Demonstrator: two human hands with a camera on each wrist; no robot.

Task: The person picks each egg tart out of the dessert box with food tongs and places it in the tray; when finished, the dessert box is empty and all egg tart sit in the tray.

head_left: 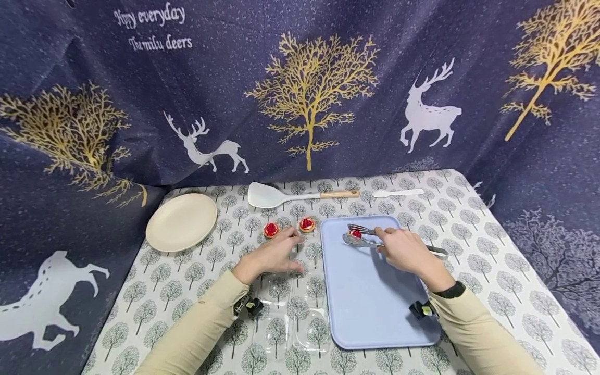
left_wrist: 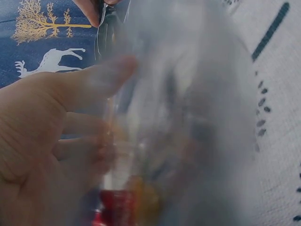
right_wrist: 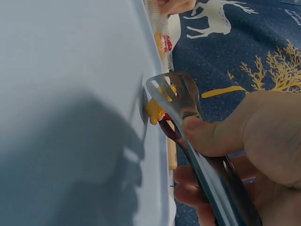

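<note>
My right hand grips metal tongs, thumb on the upper arm and fingers beneath. Between the tong ends sits a small tart with red topping, over the far part of the blue tray. My left hand is over a clear plastic container with several compartments, thumb and fingers spread apart. Whether it touches the plastic, I cannot tell. Beyond its fingers, two more tarts, one on the left and one on the right, sit at the container's far end.
A cream plate lies at the far left. Along the table's back are a white spatula with a wooden handle and a small white utensil. A dark blue printed cloth hangs behind the table.
</note>
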